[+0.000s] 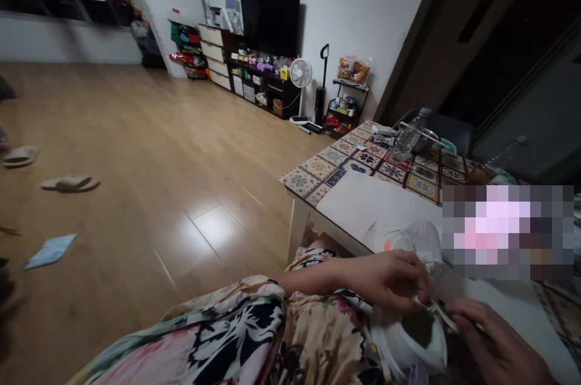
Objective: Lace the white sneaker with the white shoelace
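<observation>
We are getting dim indoor light, with glare shining off the wood floor [213,227], wide-angle distortion bending the edges, and a pixelated block [508,230] hiding the right.

White cup-shaped mask [408,342] lay just below grip, hollow facing up, rim pale and smooth. White flat strap [438,311] rose from it into pinch. Second white rounded mask [415,243] sat just beyond grip, orange mark near its edge.

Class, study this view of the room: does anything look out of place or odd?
Yes. On the wooden floor, a blue sheet lies alone, and two pale slippers sit apart, unpaired and at different angles. They look dropped rather than put away.
</observation>
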A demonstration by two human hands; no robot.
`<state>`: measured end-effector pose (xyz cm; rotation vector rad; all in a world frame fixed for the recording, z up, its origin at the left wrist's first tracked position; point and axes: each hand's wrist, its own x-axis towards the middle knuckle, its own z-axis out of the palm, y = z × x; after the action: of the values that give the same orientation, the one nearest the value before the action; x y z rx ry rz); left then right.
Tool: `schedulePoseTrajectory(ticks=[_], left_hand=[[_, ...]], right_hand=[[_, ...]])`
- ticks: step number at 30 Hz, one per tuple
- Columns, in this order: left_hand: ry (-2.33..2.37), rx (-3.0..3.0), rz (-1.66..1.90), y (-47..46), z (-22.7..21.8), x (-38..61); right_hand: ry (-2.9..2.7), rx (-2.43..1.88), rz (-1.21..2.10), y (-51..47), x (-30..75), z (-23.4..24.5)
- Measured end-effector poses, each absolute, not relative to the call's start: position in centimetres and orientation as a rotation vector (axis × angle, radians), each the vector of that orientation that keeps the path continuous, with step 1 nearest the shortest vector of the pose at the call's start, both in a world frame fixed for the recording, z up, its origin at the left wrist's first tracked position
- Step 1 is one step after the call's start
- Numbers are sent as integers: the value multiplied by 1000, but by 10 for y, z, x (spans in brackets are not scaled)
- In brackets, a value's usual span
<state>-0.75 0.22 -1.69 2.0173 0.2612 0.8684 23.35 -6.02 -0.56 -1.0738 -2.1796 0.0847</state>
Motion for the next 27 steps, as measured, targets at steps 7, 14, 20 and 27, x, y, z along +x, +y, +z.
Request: schedulePoseTrajectory(ticks=[7, 14, 20, 27], left_hand=[[223, 2113, 992, 0, -17, -8], [128, 2011, 897, -1, -11, -9], [30, 1732, 810, -2, 0, -21], [-138, 1306, 982, -3, -9, -29]], right_hand=[[-2186, -1028, 105, -61, 216, -20], [-2104, -1073, 212, -64, 207, -19], [-1999, -1011, 429, -64, 201, -15], [-1807, -810, 846, -82, 210, -8]])
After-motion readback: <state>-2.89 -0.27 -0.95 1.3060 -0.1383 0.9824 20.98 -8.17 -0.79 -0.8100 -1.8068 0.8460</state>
